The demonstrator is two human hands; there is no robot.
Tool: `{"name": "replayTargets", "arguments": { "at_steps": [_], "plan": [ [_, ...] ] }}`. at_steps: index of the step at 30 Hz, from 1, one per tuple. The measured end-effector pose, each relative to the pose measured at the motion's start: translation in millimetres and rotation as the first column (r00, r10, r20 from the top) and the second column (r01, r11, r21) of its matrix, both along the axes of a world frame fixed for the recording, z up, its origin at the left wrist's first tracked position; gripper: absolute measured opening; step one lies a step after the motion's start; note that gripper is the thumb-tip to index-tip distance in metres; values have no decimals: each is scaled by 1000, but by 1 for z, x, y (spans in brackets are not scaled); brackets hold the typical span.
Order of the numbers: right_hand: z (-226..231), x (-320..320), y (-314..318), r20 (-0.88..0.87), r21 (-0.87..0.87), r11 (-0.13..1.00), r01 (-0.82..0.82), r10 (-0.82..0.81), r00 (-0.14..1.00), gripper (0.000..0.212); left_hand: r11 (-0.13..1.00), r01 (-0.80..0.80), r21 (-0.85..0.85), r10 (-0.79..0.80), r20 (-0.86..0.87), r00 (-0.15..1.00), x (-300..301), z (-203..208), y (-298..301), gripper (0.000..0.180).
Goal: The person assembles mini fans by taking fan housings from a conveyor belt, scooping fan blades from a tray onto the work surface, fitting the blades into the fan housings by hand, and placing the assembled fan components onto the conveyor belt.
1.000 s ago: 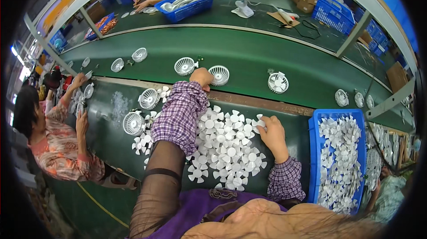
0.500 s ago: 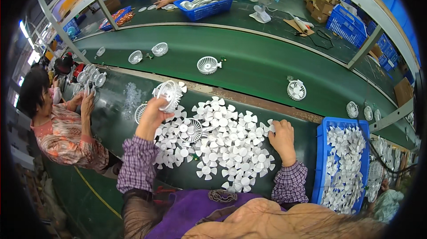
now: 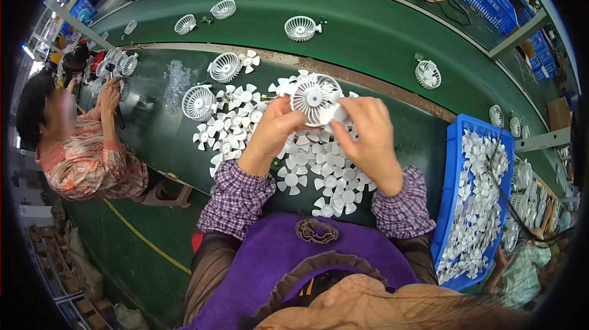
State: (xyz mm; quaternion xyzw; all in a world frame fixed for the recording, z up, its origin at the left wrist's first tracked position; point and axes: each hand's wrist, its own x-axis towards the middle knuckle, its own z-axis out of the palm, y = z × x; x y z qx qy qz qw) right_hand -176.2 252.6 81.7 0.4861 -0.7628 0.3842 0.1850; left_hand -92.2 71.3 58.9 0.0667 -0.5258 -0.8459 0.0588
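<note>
In front of me my left hand (image 3: 273,132) grips a round white slotted fan housing (image 3: 314,93) by its lower left rim, its open face turned up toward me. My right hand (image 3: 373,136) pinches a white fan blade (image 3: 332,114) at the housing's lower right edge; fingers partly cover it, and I cannot tell whether it touches the housing. Both hands hover over a loose pile of white fan blades (image 3: 292,176) on the dark green table. Two more fan housings, one upper (image 3: 225,67) and one lower (image 3: 198,103), lie left of the pile.
A blue crate (image 3: 453,164) full of fan blades stands at my right. Beyond the table runs a green conveyor belt (image 3: 257,1) carrying spaced housings. Small clear pieces (image 3: 177,81) lie to the left, near a seated co-worker (image 3: 86,164). Metal posts rise beyond.
My left hand has moved right and now holds a fan housing over the pile. My right hand has come left to meet it. The view has tilted down.
</note>
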Motion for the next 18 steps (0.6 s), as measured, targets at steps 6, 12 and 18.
{"name": "replayTargets", "arguments": {
  "at_steps": [6,12,18],
  "plan": [
    [-23,11,-30,-3,48,995,-84,84,996,39,970,-117,-212,97,-100,990,11,-30,6,50],
    [-26,21,-12,152,25,994,-104,99,983,38,845,-207,-492,212,-47,976,10,-20,21,35],
    [-26,1,-1,519,16,970,-241,198,832,46,694,-195,-694,165,-110,980,22,-17,13,36]
  ]
}}
